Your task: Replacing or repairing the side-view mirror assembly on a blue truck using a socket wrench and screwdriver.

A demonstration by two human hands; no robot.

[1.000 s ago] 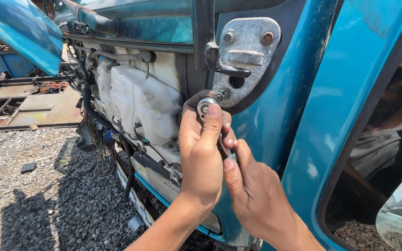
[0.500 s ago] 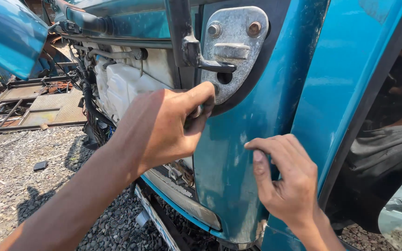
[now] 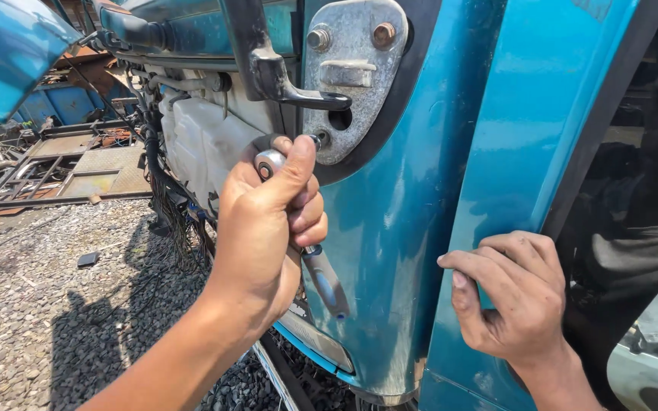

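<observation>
Ratchet [image 3: 310, 251]: metal tool, round silver head under the thumb, dark handle hanging below the fist, head set at a bolt [image 3: 320, 140].
Left hand [image 3: 268, 228]: fist closed round the ratchet.
Right hand [image 3: 515, 293]: empty, fingers curled, pressed on the teal pillar [image 3: 527, 152].
Hinge plate [image 3: 356, 72]: grey, just above the grip.

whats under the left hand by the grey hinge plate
A chrome ratchet wrench sits in the left hand, its dark handle sticking out below. The wrench's middle is covered by the fingers.
</observation>
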